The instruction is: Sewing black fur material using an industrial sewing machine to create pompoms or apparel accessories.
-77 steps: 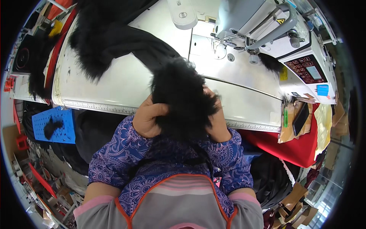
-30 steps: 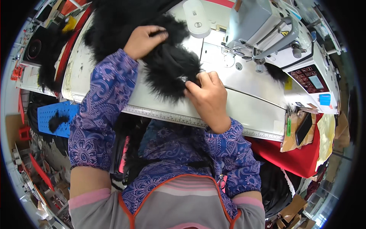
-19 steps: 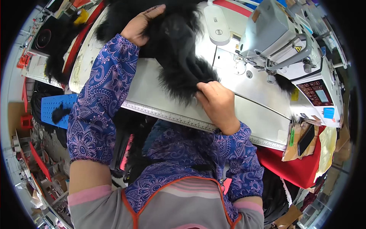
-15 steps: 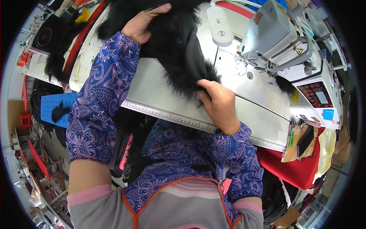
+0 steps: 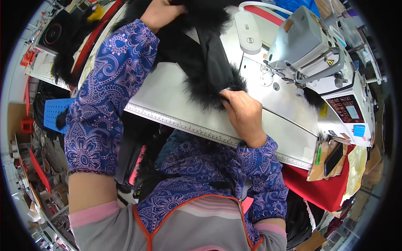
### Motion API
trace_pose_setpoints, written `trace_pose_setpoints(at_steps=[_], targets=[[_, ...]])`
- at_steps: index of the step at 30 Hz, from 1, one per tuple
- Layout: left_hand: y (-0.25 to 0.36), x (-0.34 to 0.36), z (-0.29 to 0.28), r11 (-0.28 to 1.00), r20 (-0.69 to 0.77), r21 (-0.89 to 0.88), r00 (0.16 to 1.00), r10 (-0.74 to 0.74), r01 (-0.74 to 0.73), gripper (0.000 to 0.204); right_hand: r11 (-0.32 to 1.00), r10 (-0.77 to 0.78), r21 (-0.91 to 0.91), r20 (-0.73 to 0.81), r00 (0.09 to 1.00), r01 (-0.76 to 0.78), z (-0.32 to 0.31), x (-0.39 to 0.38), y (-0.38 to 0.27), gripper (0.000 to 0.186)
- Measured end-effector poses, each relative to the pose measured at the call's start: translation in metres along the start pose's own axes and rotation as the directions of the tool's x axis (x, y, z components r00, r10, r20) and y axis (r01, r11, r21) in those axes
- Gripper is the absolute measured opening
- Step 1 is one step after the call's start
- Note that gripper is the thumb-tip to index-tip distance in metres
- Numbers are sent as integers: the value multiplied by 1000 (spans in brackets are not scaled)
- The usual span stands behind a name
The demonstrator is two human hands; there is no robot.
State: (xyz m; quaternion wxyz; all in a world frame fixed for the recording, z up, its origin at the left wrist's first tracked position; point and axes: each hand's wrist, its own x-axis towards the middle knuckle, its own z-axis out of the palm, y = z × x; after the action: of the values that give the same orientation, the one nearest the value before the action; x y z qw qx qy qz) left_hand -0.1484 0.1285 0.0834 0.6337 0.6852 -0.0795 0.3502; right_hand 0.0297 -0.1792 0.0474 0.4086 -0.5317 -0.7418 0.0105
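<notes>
A black fabric piece with long fur edges (image 5: 215,58) lies across the white sewing table (image 5: 167,90), its smooth side partly facing up. At its near right end, my right hand (image 5: 246,115) pinches the edge between thumb and fingers. My left hand (image 5: 161,14) is closed on the furry far part of the piece, at the upper edge of the view; some of its fingertips are hidden. To the right of the fabric stands a white and grey sewing machine (image 5: 301,46). The needle area is apart from both hands.
A ruler strip (image 5: 180,123) runs along the table's near edge. Behind the fabric hangs a white lamp head (image 5: 248,31). At the right, a dark phone (image 5: 333,159) lies on cardboard beside red cloth (image 5: 322,184). A blue perforated stool (image 5: 56,113) stands at the left.
My left hand has moved up and away, drawing its thumb and fingers closer together. The fabric's smooth strip lies straighter. My right hand keeps its pinch at nearly the same spot.
</notes>
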Motion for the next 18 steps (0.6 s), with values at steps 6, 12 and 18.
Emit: trace_pose_setpoints(at_steps=[6,12,18], targets=[[75,39,46,435,-441,677,800,-406,594,27,998,-8,-68,25,1000,9,-3,3,-2,27],[60,63,42,356,-469,588,665,-581,726,33,995,-13,-103,18,1000,14,-7,0,4,27],[69,41,55,751,-204,133,760,-617,646,43,985,-92,-146,9,996,92,-15,14,-6,26]])
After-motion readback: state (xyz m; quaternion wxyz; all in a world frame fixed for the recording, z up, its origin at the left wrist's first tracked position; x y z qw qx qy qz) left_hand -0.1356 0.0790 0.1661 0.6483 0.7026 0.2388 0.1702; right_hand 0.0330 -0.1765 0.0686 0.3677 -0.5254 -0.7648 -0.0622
